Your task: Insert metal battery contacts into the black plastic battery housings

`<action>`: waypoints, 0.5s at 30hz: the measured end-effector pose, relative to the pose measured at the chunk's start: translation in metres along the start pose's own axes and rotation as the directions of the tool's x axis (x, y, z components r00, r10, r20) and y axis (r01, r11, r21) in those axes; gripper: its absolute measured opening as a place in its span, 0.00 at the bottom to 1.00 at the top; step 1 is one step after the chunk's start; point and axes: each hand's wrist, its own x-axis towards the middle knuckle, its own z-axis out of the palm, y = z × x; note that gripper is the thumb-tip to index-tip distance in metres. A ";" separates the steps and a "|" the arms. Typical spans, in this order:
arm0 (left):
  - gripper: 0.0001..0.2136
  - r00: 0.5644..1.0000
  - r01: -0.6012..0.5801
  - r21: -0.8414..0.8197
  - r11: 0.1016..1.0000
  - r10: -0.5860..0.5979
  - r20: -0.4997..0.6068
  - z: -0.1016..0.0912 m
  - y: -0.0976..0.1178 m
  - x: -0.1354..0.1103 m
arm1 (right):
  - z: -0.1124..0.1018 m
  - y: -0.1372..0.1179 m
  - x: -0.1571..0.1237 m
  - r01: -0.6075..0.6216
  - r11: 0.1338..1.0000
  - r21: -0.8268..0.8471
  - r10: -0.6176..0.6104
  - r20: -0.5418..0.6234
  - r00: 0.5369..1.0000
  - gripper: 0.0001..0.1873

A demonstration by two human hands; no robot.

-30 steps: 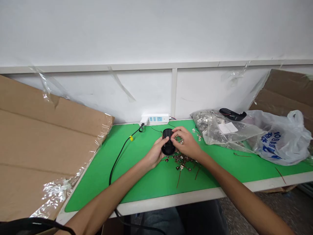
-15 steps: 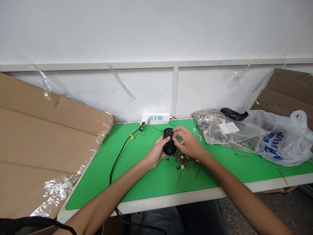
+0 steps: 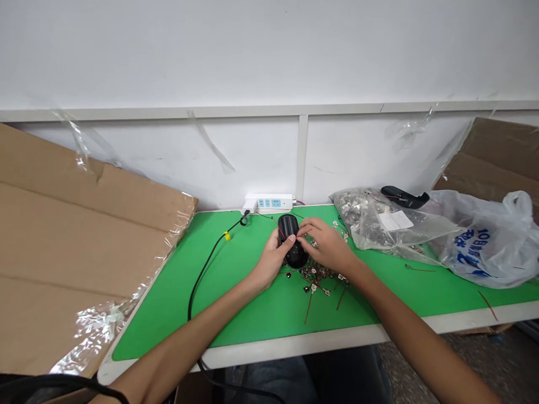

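The left hand (image 3: 272,259) clasps a black casing (image 3: 288,224) over the green mat (image 3: 210,314). The right hand (image 3: 326,245) has its fingers on the casing, their grip hidden. Tangled metal terminals (image 3: 314,275) lie just nearer, hard to make out.

The white plastic bag (image 3: 484,241) carries blue print (image 3: 469,252) running at a slant; the numerals "10" can be read at its upper end, while the characters after them are creased by folds and cannot be made out; the white paper label (image 3: 394,220) inside the clear bag (image 3: 362,216) has lines of small print, too small to read; the power strip (image 3: 269,202) shows no legible marking.
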 end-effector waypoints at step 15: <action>0.16 0.908 -0.358 0.574 0.737 0.417 0.031 -0.008 0.013 -0.013 | 0.020 -0.021 -0.001 -0.153 0.914 0.377 0.194 -0.072 0.978 0.08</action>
